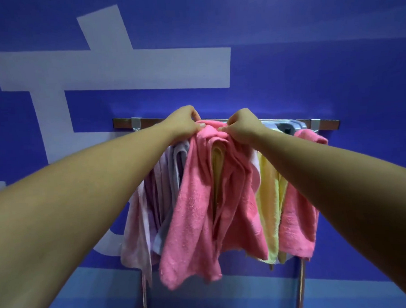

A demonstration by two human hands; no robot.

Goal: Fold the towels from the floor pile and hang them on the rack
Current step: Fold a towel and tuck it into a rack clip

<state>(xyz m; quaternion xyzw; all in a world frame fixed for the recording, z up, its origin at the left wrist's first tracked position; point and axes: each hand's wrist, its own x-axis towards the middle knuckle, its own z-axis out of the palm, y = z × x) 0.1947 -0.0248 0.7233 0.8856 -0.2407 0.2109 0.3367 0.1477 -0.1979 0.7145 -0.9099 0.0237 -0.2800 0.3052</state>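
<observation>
Blue wall [286,68] filled the background, with wide pale painted strokes [112,69] at 10 o'clock and a lighter blue band [98,286] along the bottom. Rack [124,123] was a metal rail across the wall just above frame centre, with a bracket [136,123] near its 9 o'clock end and another [315,123] near its 3 o'clock end. Two thin legs [144,291] dropped toward 6 o'clock.

Both bare arms reached in from 7 and 5 o'clock. Left hand [184,124] was curled over the top of the pink towel [195,212], thumb pinching the fabric. Right hand [242,128] gripped the same top edge just beside it, thumb tucked into the bunched cloth. Hands were close together, not touching.

Pink towel was at the rail, bunched at 12 o'clock under both hands and hanging in loose folds toward 6 o'clock. Couldn't tell whether it was resting over the rail or only held against it.

Already on the rack:
- purple towels [159,190] at 9 o'clock of the pink one, touching it
- pale pink towel [135,226] further out at 9 o'clock
- yellow towel [269,209] at 3 o'clock, partly behind the right forearm
- second pink towel [297,215] beyond that, near the 3 o'clock bracket

Grey object behind the right hand on the rail, too hidden to identify.
</observation>
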